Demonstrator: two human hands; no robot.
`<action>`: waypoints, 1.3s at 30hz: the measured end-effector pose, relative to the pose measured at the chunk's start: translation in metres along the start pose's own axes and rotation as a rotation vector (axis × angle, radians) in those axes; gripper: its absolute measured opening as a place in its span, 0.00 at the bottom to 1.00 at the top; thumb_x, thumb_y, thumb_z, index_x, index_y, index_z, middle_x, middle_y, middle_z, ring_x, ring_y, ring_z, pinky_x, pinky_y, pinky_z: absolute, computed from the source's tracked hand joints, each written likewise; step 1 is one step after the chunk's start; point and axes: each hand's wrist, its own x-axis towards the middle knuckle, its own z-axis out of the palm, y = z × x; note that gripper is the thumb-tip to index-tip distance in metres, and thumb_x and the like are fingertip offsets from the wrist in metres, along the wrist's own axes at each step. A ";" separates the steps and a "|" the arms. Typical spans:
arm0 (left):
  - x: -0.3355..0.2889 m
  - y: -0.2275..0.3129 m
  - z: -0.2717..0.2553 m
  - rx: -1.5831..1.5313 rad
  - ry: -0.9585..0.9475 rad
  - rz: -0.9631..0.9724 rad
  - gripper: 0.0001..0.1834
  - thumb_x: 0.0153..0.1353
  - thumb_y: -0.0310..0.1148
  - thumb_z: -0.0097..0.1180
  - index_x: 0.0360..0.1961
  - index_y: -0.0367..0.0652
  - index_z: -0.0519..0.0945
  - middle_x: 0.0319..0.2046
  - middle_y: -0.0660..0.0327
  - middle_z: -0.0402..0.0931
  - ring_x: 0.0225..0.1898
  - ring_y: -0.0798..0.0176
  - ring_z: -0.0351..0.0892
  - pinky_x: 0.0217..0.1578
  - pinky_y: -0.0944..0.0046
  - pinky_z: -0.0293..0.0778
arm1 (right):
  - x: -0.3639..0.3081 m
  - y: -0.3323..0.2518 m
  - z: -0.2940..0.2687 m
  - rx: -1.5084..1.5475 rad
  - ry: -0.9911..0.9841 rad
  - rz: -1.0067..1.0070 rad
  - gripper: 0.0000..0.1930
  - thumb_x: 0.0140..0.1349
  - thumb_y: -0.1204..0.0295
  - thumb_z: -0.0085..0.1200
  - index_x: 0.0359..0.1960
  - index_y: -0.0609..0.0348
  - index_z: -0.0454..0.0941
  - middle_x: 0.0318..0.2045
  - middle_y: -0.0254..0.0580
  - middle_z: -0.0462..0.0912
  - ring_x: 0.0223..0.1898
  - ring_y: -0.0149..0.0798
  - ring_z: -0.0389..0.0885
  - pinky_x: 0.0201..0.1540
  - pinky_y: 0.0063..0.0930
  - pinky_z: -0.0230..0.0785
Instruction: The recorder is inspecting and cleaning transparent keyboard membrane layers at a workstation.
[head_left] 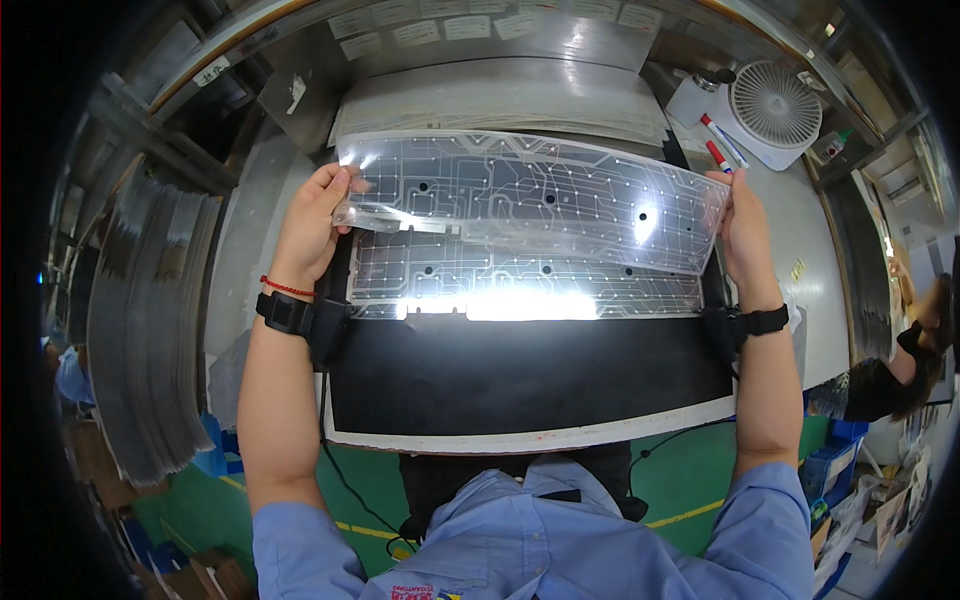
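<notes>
Currently both hands grip one clear rectangular plastic sheet with silver traces point(530, 185): left hand point(318, 215) pinched closed on its left edge, right hand point(744, 230) closed at its right edge, fingers partly hidden. Sheet's skewed, overlapping a second clear traced sheet point(440, 275) lying on a flat black mat point(530, 375); can't tell if they touch. Round white fan point(776, 105) on grey-white table point(800, 220), back right.

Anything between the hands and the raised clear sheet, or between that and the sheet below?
Nothing visible: the left hand and right hand hold the raised sheet by its ends; no object shows between it and the lower sheet.
</notes>
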 end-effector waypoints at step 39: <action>0.005 0.000 0.000 -0.021 0.089 0.017 0.15 0.73 0.36 0.49 0.52 0.37 0.77 0.38 0.66 0.81 0.37 0.76 0.79 0.37 0.73 0.73 | -0.002 0.004 0.001 -0.021 -0.153 -0.078 0.09 0.71 0.66 0.52 0.37 0.56 0.80 0.22 0.21 0.72 0.23 0.17 0.65 0.27 0.14 0.56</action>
